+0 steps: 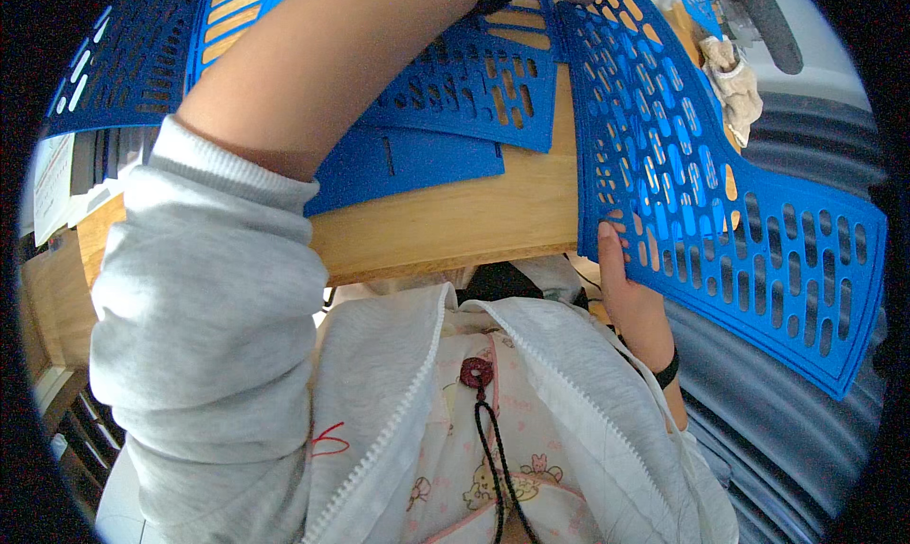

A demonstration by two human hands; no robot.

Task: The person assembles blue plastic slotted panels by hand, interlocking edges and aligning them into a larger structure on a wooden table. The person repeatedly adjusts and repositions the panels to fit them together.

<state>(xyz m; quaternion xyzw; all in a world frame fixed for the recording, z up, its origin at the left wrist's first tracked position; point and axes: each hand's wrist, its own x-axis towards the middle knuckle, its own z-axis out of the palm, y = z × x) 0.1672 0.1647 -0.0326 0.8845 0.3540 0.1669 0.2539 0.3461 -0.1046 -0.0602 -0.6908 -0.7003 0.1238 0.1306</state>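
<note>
Blue slotted plastic panel (720, 203) fills the right side of the view, tilted up off the wooden worktop (455, 226) and bowed toward the rim of the picture. Right hand (621, 279) has its grip closed on the panel's lower near edge, thumb pressed on the top face, fingers hidden underneath; a dark band sits on that wrist. Left forearm crosses the picture from the grey sleeve (199, 307) up to the top edge, where the left hand passes out of view, so its grip cannot be told.

More blue panels (464, 89) lie flat and overlapping on the worktop beneath that arm, and another perforated one (123, 65) sits at the far left. A crumpled beige cloth (735, 80) lies beyond the held panel, near the upper right.
</note>
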